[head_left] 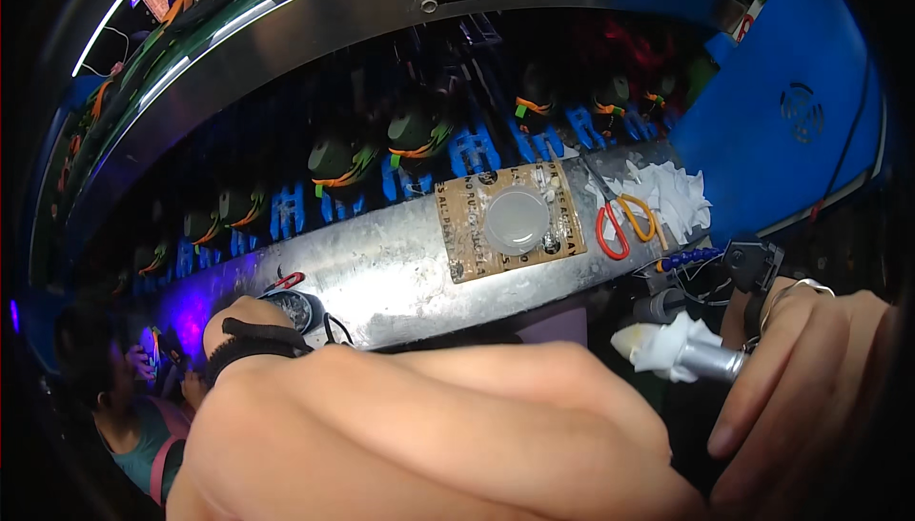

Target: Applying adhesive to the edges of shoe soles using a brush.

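My left hand (pixel 457 435) looms very close across the lower middle, its back and knuckles showing. A black band (pixel 253 342) circles its wrist, and its fingertips are hidden. At the lower right my right hand (pixel 801 378) is closed around what looks like a brush (pixel 713 361) with a metal ferrule. White tissue or cloth is wrapped about the brush's head, and a yellowish tip sticks out to the left. Beyond the hands, a round translucent lidded tub (pixel 517 221) stands on a piece of printed cardboard (pixel 457 245) on the metal bench.
Scissors (pixel 612 232) with red and orange handles lie beside crumpled white tissues (pixel 672 199). A dark container (pixel 297 309) stands near my left wrist. Shoes (pixel 419 135) on blue holders line the bench's far side. A blue panel (pixel 791 102) rises right; another person (pixel 143 426) is at left.
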Motion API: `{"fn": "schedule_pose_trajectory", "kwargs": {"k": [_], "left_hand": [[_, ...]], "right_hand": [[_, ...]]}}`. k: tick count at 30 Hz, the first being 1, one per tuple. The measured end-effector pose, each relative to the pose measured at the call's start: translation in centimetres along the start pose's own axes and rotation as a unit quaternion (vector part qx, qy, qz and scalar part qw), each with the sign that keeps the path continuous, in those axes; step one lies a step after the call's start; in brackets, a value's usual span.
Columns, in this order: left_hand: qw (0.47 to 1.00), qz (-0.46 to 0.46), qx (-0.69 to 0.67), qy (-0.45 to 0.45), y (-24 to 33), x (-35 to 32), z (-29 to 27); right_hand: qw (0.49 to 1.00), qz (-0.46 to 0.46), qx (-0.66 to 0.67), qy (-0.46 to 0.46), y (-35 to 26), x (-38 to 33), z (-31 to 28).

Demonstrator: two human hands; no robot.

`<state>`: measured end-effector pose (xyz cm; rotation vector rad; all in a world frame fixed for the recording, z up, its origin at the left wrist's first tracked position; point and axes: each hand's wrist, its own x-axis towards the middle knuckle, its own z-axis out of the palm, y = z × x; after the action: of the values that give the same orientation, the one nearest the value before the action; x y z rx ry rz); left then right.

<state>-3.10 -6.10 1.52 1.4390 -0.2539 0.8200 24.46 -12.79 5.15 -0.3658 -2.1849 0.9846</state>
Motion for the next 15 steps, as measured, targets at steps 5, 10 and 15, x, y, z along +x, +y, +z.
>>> {"fn": "schedule_pose_trajectory", "kwargs": {"k": [5,10,15], "left_hand": [[1.000,0.024,-0.005,-0.010,0.4,0.1,0.0],[0.998,0.048,-0.033,-0.026,0.4,0.4,-0.2],[0.994,0.076,-0.046,-0.071,1.8,0.7,0.8]], "right_hand": [[1.000,-0.016,0.002,0.002,0.4,-0.7,0.3],[0.999,-0.020,-0.016,0.020,0.3,-1.1,0.5],[0.996,-0.062,-0.045,0.051,-0.4,-1.5,0.9]]}}
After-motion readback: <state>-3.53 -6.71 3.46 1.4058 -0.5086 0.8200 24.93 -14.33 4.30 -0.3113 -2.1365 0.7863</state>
